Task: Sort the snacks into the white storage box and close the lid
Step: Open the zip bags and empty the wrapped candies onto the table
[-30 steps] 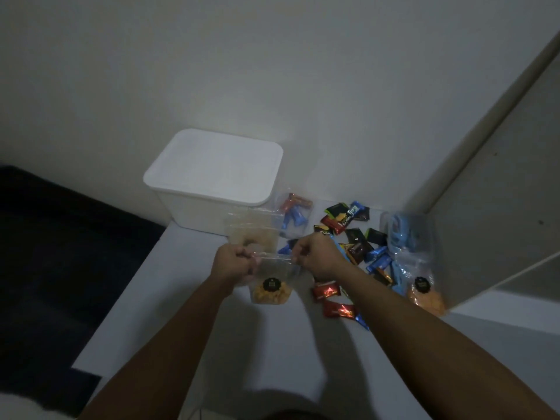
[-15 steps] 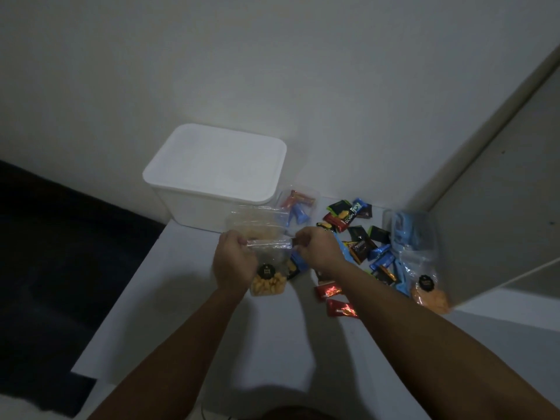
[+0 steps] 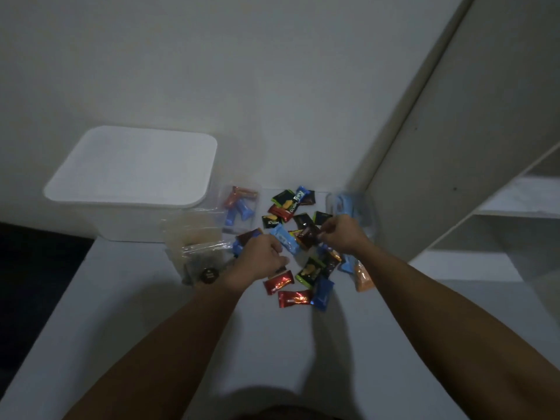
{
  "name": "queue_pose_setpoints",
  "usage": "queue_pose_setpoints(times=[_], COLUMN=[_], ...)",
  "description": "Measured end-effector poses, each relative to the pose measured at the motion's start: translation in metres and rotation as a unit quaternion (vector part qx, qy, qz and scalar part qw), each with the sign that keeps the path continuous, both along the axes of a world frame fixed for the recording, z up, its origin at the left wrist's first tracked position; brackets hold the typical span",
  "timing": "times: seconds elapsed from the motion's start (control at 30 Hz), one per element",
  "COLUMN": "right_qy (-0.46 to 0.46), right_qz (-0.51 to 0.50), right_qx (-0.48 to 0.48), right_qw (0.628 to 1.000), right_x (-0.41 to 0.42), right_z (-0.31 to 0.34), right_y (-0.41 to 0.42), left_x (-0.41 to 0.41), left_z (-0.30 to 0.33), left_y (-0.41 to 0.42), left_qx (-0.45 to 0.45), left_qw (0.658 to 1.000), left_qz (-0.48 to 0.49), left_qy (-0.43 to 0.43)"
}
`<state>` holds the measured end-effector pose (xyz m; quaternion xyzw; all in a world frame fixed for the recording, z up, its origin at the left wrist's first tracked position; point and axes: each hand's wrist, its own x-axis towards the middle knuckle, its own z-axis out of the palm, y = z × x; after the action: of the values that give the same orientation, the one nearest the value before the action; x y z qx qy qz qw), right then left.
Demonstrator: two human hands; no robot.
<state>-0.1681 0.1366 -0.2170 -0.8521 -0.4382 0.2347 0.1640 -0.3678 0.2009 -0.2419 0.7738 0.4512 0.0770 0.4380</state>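
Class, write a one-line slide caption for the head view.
Both hands sift loose snack packets beside the lidded white storage box.

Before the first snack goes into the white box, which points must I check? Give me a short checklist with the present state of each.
1. Lid of white storage box off: not ok, it is on.
2. Left hand free: cannot tell, it rests on the wrappers.
3. Right hand holds a snack: ok, it pinches a dark brown wrapper.
4. Loose snacks within reach: ok, red wrapper lies nearby.
5. Clear bag set aside: ok.
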Motion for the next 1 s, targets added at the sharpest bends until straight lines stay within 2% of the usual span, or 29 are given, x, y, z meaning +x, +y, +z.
queue_pose_setpoints(times=[0.17,0.33,0.53,0.77,1.0], right_qy=[-0.010,-0.018,-0.102,-0.189,-0.244], right_qz=[-0.061,-0.073,-0.008,0.155,0.149], right_qx=[-0.038,-0.071,-0.128,-0.171,-0.190], right_qw=[0.997,0.995,0.986,0.954,0.939], right_x=[0.048,0.082,0.103,0.120,0.127], right_z=[-0.010,-0.023,-0.031,-0.043,-0.045], right_y=[-0.031,-0.042,-0.041,-0.025,-0.023], left_x=[0.045,0.086,0.131,0.169,0.183], left_z=[-0.004,-0.010,-0.020,-0.029,-0.030], left_y=[-0.014,-0.025,-0.033,-0.039,-0.045], left_qx=[-0.024,-0.058,-0.138,-0.211,-0.211], left_qw=[0.997,0.996,0.989,0.976,0.976], left_qz=[-0.068,-0.067,-0.040,-0.040,-0.025], left_qy=[0.033,0.029,0.020,0.040,0.035])
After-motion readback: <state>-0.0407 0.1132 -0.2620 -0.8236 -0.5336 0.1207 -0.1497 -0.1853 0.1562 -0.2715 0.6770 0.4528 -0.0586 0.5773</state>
